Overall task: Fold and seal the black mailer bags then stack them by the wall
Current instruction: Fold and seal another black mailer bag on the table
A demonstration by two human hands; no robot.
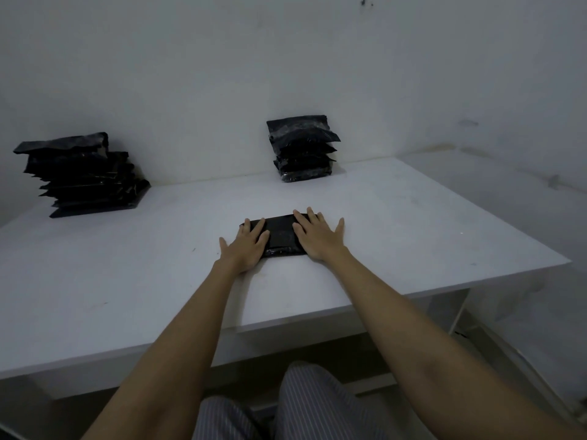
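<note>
Two hands were laid flat on one folded mailer bag (pixel 281 238), which rested on the white table (pixel 413 223) close to the person, about midway across its width. The left hand (pixel 246 244) was pressed on the left end of the bag and the right hand (pixel 317 238) on the right end, with all fingers straight and spread; nothing was gripped or pinched by either hand. The long axis of the bag ran from left to right, almost parallel to the front edge of the table, so that each hand was equally near to its own end.

Beyond the bag, by the wall (pixel 286 58), a small stack (pixel 301 149) of finished bags was seen, slightly to the right of the bag and straight ahead of the right hand. A second, larger pile (pixel 85 176) was placed far on the left. It was judged that the seal was being pressed down, and that the bag must be carried forward and a little to the right, for which the right hand was better placed.
</note>
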